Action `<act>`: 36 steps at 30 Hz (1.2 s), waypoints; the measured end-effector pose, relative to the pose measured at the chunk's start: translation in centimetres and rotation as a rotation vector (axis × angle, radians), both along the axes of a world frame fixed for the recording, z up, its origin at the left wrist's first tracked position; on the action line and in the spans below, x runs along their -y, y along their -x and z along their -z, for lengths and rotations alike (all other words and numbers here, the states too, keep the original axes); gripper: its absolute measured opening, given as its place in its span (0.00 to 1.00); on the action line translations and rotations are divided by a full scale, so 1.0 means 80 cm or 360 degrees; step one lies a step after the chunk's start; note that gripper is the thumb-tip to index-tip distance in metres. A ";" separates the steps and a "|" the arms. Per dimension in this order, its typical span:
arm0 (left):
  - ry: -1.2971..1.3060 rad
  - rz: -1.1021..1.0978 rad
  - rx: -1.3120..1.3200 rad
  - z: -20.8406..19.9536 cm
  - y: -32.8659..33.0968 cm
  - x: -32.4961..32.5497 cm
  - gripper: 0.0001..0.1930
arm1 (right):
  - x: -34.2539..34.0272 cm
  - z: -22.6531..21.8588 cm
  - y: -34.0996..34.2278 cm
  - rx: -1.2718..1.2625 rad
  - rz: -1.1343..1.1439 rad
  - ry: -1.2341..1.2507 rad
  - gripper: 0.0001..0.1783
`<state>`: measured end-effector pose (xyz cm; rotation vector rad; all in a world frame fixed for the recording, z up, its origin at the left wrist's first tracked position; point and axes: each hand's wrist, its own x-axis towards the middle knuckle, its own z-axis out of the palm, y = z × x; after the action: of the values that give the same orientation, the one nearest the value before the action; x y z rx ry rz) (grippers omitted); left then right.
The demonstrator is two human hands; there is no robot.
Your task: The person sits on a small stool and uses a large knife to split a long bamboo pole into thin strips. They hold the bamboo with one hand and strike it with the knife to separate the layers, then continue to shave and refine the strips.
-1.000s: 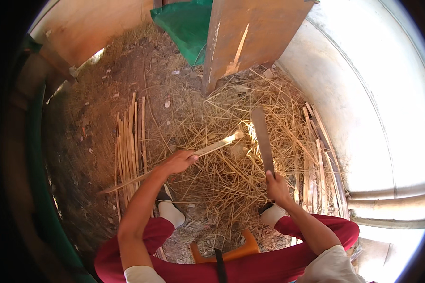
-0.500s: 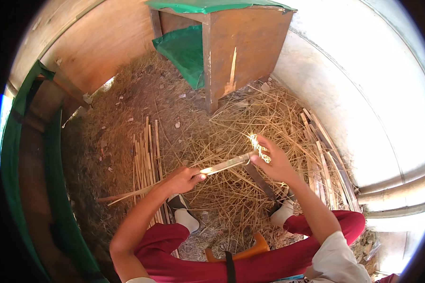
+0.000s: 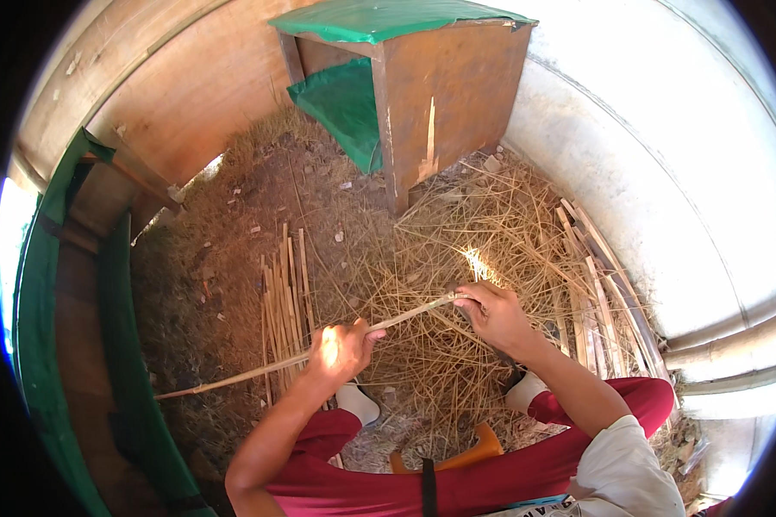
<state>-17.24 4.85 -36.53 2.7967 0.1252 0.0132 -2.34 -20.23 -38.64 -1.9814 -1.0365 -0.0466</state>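
A long, thin bamboo strip [image 3: 250, 374] slants across in front of me, its left end low and its right end higher. My left hand [image 3: 340, 348] is closed around it partway along. At the right end my right hand [image 3: 497, 319] pinches the tip between thumb and fingers. Below the right hand, a dark flat bar [image 3: 490, 346], partly hidden, leans down toward my right foot; its kind I cannot tell. Loose straw-like shavings [image 3: 427, 370] cover the ground beneath both hands.
Bundles of split strips lie on the ground, one left [image 3: 283, 297] and one right [image 3: 599, 302]. A wooden cabinet [image 3: 457, 103] with a green cover stands ahead. Green-covered shelving [image 3: 121, 327] is at the left, a pale curved wall [image 3: 629, 172] at the right. I sit on an orange stool [image 3: 483, 444].
My right hand, loosely spread at the strip's end before, now pinches the tip and sits slightly lower. My left hand has shifted right. The strip looks narrower and turned.
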 end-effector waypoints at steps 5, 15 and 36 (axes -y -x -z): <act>-0.0287 0.0036 0.0343 0.004 0.016 0.017 0.18 | -0.003 0.003 0.018 0.0056 0.0218 -0.0132 0.11; -0.0806 0.0202 -0.0026 -0.056 0.003 0.023 0.23 | -0.011 -0.055 -0.021 -0.0460 0.0050 0.0496 0.10; -0.0877 0.0416 0.0437 -0.128 0.018 0.047 0.23 | 0.045 -0.109 0.050 0.0570 0.0429 0.0227 0.12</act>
<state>-18.68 1.08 -26.29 3.2920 -0.3657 0.4266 -6.32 -23.84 -29.91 -2.2862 -1.0073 -0.5023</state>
